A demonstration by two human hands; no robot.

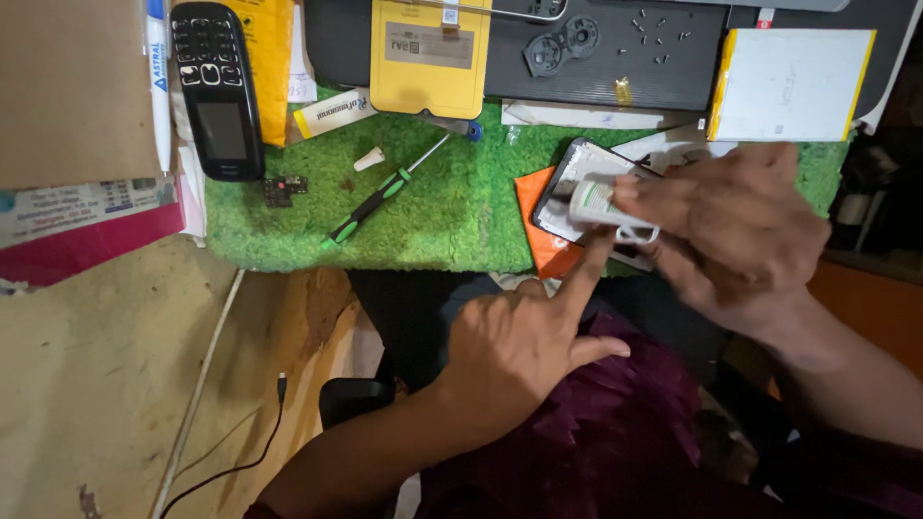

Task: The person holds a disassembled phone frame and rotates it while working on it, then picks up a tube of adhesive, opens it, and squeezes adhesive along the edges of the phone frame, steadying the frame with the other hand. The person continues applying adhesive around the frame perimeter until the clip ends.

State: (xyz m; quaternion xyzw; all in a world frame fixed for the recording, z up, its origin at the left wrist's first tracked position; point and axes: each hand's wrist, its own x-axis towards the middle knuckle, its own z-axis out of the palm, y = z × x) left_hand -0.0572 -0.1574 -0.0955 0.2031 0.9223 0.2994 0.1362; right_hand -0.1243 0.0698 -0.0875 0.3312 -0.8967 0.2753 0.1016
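Note:
My right hand [735,231] grips a small white and green tube [601,207] and holds it over an opened phone [567,187] lying on the green mat [452,207]. An orange card [548,245] lies under the phone. My left hand [524,341] is below, its index finger stretched up so the tip touches the tube's lower end and the phone's edge; the other fingers are curled and hold nothing.
A green-handled screwdriver [375,204], a small circuit board [285,189] and a white cap [368,159] lie on the mat. A black keypad phone [217,88], a yellow case [430,56], a white battery pack [790,85] and several loose screws [654,38] sit behind.

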